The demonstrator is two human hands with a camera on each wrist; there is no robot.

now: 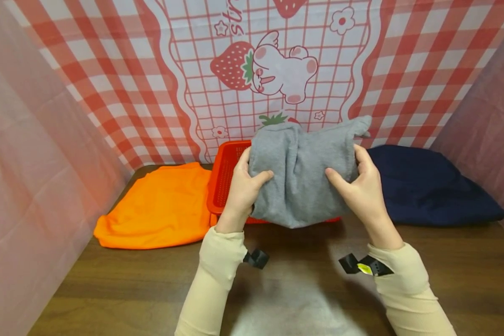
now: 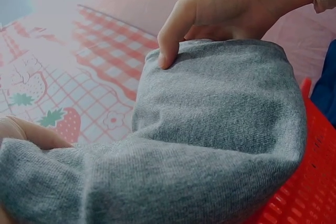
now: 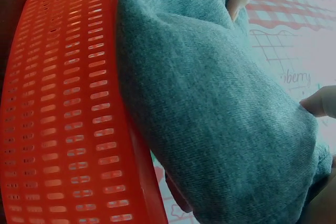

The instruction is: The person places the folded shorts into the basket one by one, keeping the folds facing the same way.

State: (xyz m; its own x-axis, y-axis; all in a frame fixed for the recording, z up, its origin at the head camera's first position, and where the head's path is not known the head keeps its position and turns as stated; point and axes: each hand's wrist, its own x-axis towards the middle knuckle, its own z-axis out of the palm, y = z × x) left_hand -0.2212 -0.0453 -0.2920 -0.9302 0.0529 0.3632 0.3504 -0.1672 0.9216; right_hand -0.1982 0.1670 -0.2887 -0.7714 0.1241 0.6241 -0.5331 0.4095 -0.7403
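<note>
A folded grey knit cloth (image 1: 298,172) is held up in front of and over the red basket (image 1: 219,186), and it hides most of the basket. My left hand (image 1: 244,189) grips its left edge, thumb on the near face and fingers mostly hidden behind. At the opposite edge my right hand (image 1: 364,189) pinches the fabric the same way. In the left wrist view the right hand (image 2: 226,11) curls over the cloth's edge. The right wrist view has the cloth (image 3: 210,87) beside the slotted wall of the basket (image 3: 68,103).
An orange folded cloth (image 1: 157,207) lies on the brown table (image 1: 151,289) left of the basket. A navy cloth (image 1: 432,186) lies to the right. Behind stands a red-and-white checked curtain (image 1: 109,70) with strawberry prints; pink drapes (image 1: 38,154) hang at the sides.
</note>
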